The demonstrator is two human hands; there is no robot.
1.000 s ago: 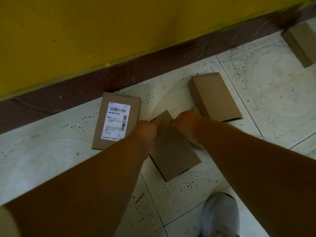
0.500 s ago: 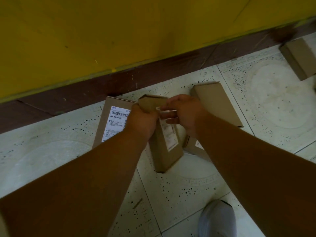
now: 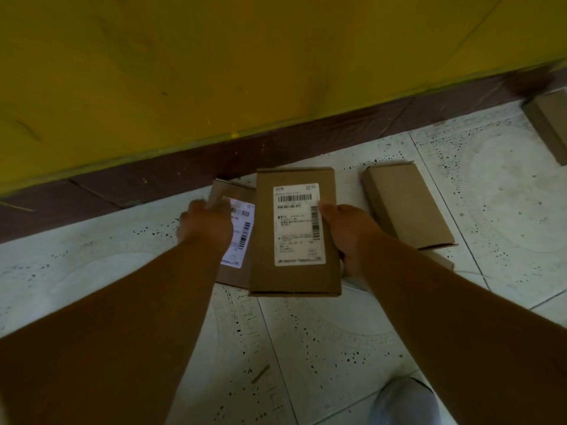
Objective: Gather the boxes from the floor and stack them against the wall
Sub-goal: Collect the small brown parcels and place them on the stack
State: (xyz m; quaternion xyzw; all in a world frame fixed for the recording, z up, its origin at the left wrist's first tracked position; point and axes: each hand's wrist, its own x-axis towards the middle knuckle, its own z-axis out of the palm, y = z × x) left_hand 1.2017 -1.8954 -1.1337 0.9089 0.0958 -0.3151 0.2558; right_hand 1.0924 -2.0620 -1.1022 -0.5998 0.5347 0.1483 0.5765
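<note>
My right hand (image 3: pixel 346 237) grips a flat cardboard box (image 3: pixel 294 231) by its right edge, thumb on its white shipping label, and holds it face up just above the floor. Partly under it to the left lies a second labelled box (image 3: pixel 241 228) close to the dark skirting of the yellow wall (image 3: pixel 245 62). My left hand (image 3: pixel 205 225), blurred, curls round the far left edge of that second box. A plain brown box (image 3: pixel 405 207) lies on the tiles to the right, and another box (image 3: pixel 441 260) peeks out from under my right forearm.
One more cardboard box (image 3: pixel 549 124) lies by the wall at the far right edge. My grey shoe (image 3: pixel 405 403) stands at the bottom right. The floor is pale speckled tile (image 3: pixel 322 348) with a small stick (image 3: pixel 260 374) on it.
The box that both hands were lifting and turning is now face up in my right hand alone. My left hand has let go of it and moved left onto the labelled box on the floor.
</note>
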